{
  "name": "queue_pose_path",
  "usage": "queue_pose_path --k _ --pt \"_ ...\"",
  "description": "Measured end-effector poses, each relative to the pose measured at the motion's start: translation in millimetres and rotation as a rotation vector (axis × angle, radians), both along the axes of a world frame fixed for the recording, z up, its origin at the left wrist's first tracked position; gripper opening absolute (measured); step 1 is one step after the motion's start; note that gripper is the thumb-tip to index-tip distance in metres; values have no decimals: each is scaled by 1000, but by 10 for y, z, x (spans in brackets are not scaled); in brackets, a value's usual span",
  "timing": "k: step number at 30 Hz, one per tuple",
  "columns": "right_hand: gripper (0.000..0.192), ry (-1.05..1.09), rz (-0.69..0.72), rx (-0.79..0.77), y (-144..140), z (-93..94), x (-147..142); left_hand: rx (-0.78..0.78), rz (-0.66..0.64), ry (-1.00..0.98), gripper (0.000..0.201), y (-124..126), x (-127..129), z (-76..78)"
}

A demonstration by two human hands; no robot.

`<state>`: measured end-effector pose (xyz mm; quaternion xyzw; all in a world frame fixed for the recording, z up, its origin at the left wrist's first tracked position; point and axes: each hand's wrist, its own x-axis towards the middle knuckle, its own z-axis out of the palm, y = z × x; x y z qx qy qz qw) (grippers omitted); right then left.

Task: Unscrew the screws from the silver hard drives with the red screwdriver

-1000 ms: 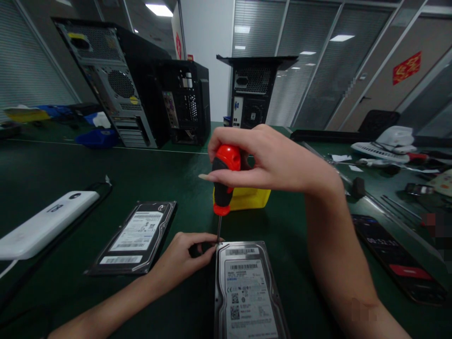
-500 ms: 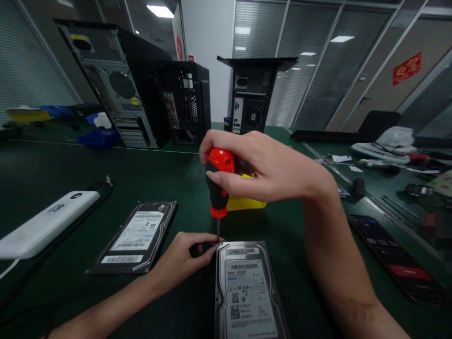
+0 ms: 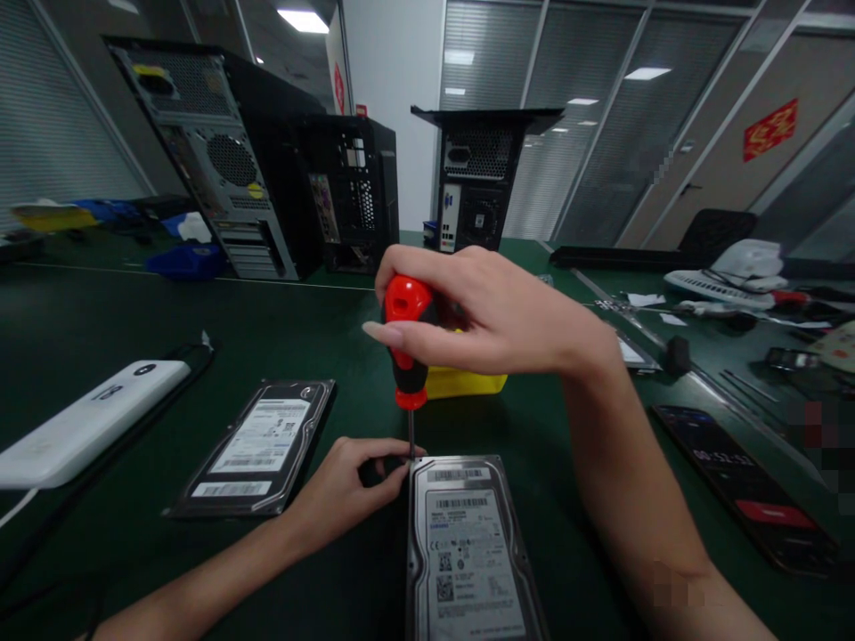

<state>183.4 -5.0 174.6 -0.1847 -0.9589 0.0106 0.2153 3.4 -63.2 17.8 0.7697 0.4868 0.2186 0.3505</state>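
My right hand (image 3: 468, 312) is wrapped round the red and black handle of a screwdriver (image 3: 409, 356), with the thumb stretched across its side. The screwdriver stands upright, its thin shaft reaching down to the far left corner of a hard drive (image 3: 468, 552). This drive lies label up on the table in front of me. At the same corner, my left hand (image 3: 361, 485) is closed, thumb and forefinger pinching close about the screwdriver's tip and the drive's edge. The tip itself is hidden by the fingers.
Another hard drive (image 3: 257, 450) lies to the left, beside a white power strip (image 3: 100, 423). Behind my right hand is a yellow object (image 3: 468, 383). A phone (image 3: 741, 485) lies at right. Computer cases (image 3: 267, 160) stand at the back of the green table (image 3: 300, 329).
My right hand has turned the screwdriver handle slightly and shifted a little left, with the thumb now further across it. My left hand and the hard drive have stayed in place.
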Motion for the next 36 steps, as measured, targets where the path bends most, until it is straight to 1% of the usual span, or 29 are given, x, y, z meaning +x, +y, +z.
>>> queue_pose_path --k 4,6,9,14,18,23,25,28,36 --pt "28 10 124 -61 -13 17 9 2 5 -51 29 3 -7 -24" --pt "25 8 184 -84 -24 28 3 -14 10 -100 31 4 -2 -23" --pt "25 38 234 -92 -32 32 -19 -39 21 -123 31 3 9 -12" --pt "30 51 209 -119 -1 6 -66 -57 29 -116 30 0 13 9" --pt "29 66 207 -142 18 -11 -74 -69 24 -111 31 -7 5 12" --pt "23 55 290 -193 -4 -3 -57 -47 8 -138 38 -6 -2 -12" --pt "24 35 306 -196 -22 7 -53 -47 -1 -158 40 -7 -2 -16" --pt "24 10 292 -185 -42 20 -51 -57 -6 -168 38 -9 -2 -12" --pt "25 27 298 -179 -31 23 -41 -66 -25 -160 39 11 -26 -42"
